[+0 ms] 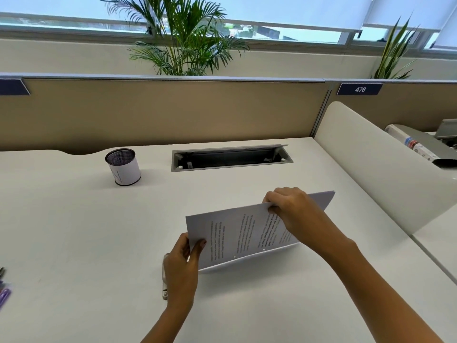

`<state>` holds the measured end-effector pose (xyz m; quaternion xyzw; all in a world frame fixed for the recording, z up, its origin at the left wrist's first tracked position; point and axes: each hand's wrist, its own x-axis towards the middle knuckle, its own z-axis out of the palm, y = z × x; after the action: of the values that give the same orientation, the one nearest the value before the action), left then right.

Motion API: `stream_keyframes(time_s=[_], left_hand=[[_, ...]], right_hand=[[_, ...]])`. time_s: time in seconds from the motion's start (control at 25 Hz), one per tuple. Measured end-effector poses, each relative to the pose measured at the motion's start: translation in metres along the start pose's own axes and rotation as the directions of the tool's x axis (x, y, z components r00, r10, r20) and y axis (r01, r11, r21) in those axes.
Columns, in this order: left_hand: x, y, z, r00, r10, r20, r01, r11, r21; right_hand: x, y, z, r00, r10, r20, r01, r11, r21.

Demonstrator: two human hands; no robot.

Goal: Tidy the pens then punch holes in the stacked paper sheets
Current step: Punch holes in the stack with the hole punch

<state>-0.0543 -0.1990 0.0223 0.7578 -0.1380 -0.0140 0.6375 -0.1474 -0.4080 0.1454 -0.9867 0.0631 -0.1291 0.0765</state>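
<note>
Paper stack (237, 231) is being held on edge, side pinched by left hand (182, 266), top by right hand (294, 214); judged light, floppy, edges safest.

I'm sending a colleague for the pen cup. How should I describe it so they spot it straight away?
On the white desk, find the open cable tray set into the top near the tan partition. Left of it stands the pen cup: a small black mesh cylinder wrapped in white paper, the only upright container there.
</note>
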Motion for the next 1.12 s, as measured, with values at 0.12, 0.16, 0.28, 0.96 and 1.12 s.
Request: stream_keyframes(time_s=[0.12, 0.16, 0.28, 0.96, 1.12], left_hand=[[0.005, 0.003, 0.001, 1.000, 0.027, -0.001, -0.027, 1.000, -0.005], [0.007, 0.001, 0.001, 1.000, 0.029, 0.002, -0.029, 1.000, 0.002], [0.011, -0.003, 0.001, 1.000, 0.015, 0.018, -0.015, 1.000, 0.022], [0.048, -0.016, 0.079, 0.952, 0.023, 0.307, -0.128, 0.936, 0.328], [0.058, -0.035, 0.104, 0.895, 0.010, 0.446, -0.253, 0.835, 0.489]], right_hand=[[0.001, 0.003, -0.003, 0.996, -0.037, -0.084, 0.039, 0.999, 0.022], [0.000, 0.004, -0.002, 0.996, -0.035, -0.083, 0.037, 0.999, 0.022], [-0.001, 0.005, 0.000, 1.000, -0.013, -0.028, 0.014, 1.000, 0.020], [0.050, 0.143, -0.026, 0.794, 0.506, -0.338, -0.433, 0.860, 0.269], [0.053, 0.213, 0.005, 0.603, 0.778, -0.178, -0.619, 0.597, 0.511]])
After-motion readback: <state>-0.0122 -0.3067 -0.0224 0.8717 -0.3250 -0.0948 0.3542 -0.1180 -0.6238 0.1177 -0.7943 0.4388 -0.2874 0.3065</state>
